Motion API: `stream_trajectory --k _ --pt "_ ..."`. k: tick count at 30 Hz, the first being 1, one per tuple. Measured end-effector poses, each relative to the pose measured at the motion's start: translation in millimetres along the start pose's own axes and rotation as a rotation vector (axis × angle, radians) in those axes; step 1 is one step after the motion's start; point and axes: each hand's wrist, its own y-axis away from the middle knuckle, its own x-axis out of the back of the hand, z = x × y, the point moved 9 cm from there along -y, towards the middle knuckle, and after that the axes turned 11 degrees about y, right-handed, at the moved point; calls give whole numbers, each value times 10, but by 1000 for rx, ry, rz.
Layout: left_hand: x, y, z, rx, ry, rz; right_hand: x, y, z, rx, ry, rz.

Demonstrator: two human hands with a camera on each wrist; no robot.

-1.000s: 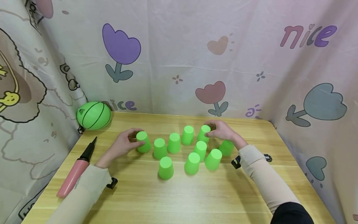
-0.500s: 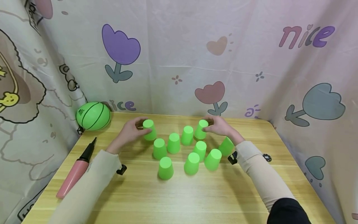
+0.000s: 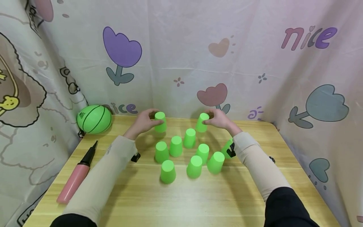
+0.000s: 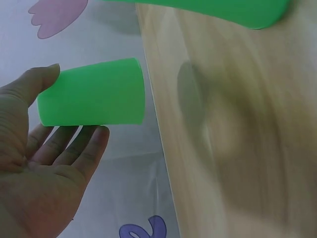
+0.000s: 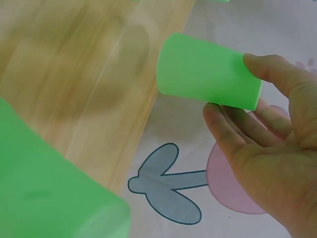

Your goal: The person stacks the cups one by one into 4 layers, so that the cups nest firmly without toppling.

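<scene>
The left hand (image 3: 143,122) held a small bright green plastic cup (image 3: 160,121), upside down, lifted over the far edge of the pale wooden worktop (image 3: 181,195); seen from the left wrist, that cup (image 4: 91,99) lay pinched between the thumb at its closed end and the loosely bent fingers (image 4: 74,146) under its side, the palm otherwise open. The right hand (image 3: 218,119) held a second green plastic cup (image 3: 202,122) the same way, level with the first and well apart from it; the right wrist view showed this cup (image 5: 208,72) caught between the thumb on top and the fingers (image 5: 233,126) beneath, clear of the worktop. Between and in front of the two raised cups stood the other upturned green cups (image 3: 175,146), resting on the worktop in a loose cluster, two in the nearest row (image 3: 168,171) a little apart from each other, and one (image 3: 227,147) half hidden behind the right forearm in its beige sleeve (image 3: 255,164). Off to the left, against the hanging cloth, sat a green ball with black seams (image 3: 94,119), and nearer along the left edge lay a pink hand pump with a black nozzle (image 3: 76,175). A pale curtain printed with tulips and the word "nice" (image 3: 215,63) closed in the worktop at the back and on both sides.
</scene>
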Motion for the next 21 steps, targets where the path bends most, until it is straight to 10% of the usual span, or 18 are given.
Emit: stream_trajectory --k 21 --pt "-269 -453 -135 89 51 -52 -159 -388 28 -81 25 -21"
